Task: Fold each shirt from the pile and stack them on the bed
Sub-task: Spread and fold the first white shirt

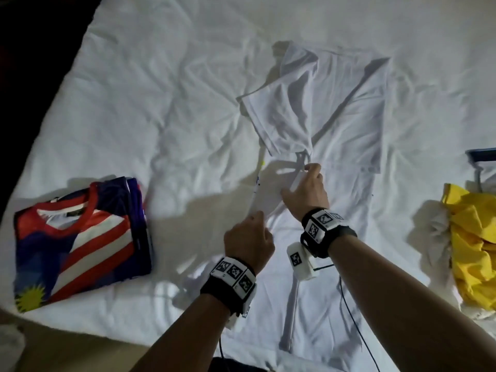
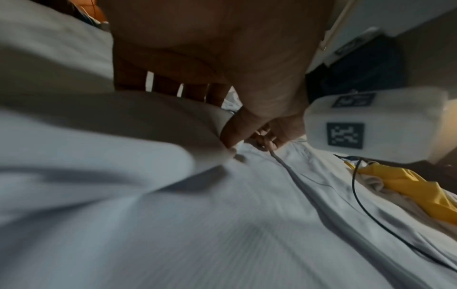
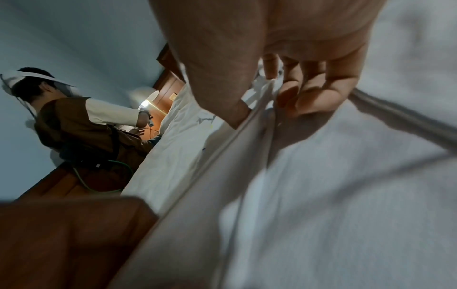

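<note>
A white shirt (image 1: 335, 124) lies spread on the white bed sheet (image 1: 161, 89), one sleeve folded in over its body. My left hand (image 1: 249, 237) pinches the shirt's left edge near me. My right hand (image 1: 306, 191) grips the same raised edge farther up, just below the sleeve. In the left wrist view the thumb of the left hand (image 2: 237, 140) presses the white fabric (image 2: 123, 136) against curled fingers. In the right wrist view the right hand (image 3: 262, 105) holds a fold of the shirt (image 3: 321, 195) between thumb and fingers.
A folded stack with a red, white and blue flag-pattern shirt (image 1: 77, 237) on top sits at the left. A yellow garment pile (image 1: 472, 251) lies at the right edge, a blue object (image 1: 483, 154) behind it. A black cable (image 1: 351, 318) crosses the shirt. Another person (image 3: 74, 121) stands beside the bed.
</note>
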Demonstrator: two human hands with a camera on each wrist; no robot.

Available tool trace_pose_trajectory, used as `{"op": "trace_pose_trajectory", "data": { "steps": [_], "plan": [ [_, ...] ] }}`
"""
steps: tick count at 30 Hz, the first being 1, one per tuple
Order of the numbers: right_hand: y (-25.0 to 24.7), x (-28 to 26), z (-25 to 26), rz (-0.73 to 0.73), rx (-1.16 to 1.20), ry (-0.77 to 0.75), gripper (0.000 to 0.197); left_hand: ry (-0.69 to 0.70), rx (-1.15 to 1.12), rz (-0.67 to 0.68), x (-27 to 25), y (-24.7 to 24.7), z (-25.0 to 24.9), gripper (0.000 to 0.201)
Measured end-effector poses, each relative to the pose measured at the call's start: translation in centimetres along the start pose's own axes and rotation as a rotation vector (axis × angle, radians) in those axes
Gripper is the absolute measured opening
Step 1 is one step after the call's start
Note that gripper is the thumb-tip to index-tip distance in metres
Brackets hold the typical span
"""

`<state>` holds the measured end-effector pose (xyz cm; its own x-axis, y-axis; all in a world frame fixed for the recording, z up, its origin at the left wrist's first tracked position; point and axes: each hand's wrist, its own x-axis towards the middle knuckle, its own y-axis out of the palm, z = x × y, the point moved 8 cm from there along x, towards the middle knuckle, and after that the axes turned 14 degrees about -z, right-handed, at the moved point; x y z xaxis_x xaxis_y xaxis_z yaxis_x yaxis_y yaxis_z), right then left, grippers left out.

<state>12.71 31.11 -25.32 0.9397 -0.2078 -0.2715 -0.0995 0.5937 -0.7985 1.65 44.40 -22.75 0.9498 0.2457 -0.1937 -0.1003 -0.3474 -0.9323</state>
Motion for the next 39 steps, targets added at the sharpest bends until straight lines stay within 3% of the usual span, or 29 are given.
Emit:
{"op": "trace_pose_trajectory", "data": {
  "steps": [7,14,16,18,20,23,25,28,31,35,37,39],
  "plan": [
    [-0.2,-2.7,-2.3,0.051,0.134,0.127,0.035,0.033,0.225,0.09,-6.2,-1.9,3.8,0.03],
    [-2.6,-2.4,-4.9,-0.04,0.26,0.167,0.017,0.291,0.215,0.244,-11.7,-1.1,-2.0,0.04],
    [-2.7,-2.2,-5.8,-0.037,0.254,0.189,0.015,0.365,0.148,0.323,-13.2,0.3,-3.9,0.029],
    [-2.4,-2.1,-6.7,-0.013,0.245,0.204,0.013,0.351,0.041,0.42,-14.3,2.2,-4.2,0.022],
    [-2.1,-2.0,-7.3,0.003,0.243,0.212,0.014,0.37,0.014,0.367,-14.0,2.5,-4.0,0.032],
    [-1.7,-2.0,-7.6,0.005,0.266,0.209,0.021,0.465,0.016,0.011,-11.9,1.6,-3.0,0.029],
    [-1.5,-2.3,-7.2,0.013,0.267,0.181,0.024,0.499,0.084,-0.073,-10.8,2.8,-1.8,0.042],
    [-1.6,-2.4,-7.1,-0.006,0.221,0.127,0.021,0.526,0.129,-0.032,-9.2,5.4,-0.5,0.067],
    [-2.3,-2.4,-7.5,-0.098,0.151,0.065,0.023,0.569,0.122,-0.04,-8.7,6.7,0.5,0.07],
    [-3.0,-4.2,-5.7,-0.283,-0.225,-0.279,0.056,0.573,0.076,-0.051,-9.0,7.0,1.0,0.072],
    [-0.6,-6.4,-4.2,-0.134,-0.299,-0.527,0.066,0.58,0.074,-0.075,-8.8,7.0,1.0,0.074],
    [1.9,-7.7,-4.9,0.006,-0.38,-0.646,0.069,0.586,0.096,-0.076,-8.6,7.0,1.1,0.073]
  ]
}}
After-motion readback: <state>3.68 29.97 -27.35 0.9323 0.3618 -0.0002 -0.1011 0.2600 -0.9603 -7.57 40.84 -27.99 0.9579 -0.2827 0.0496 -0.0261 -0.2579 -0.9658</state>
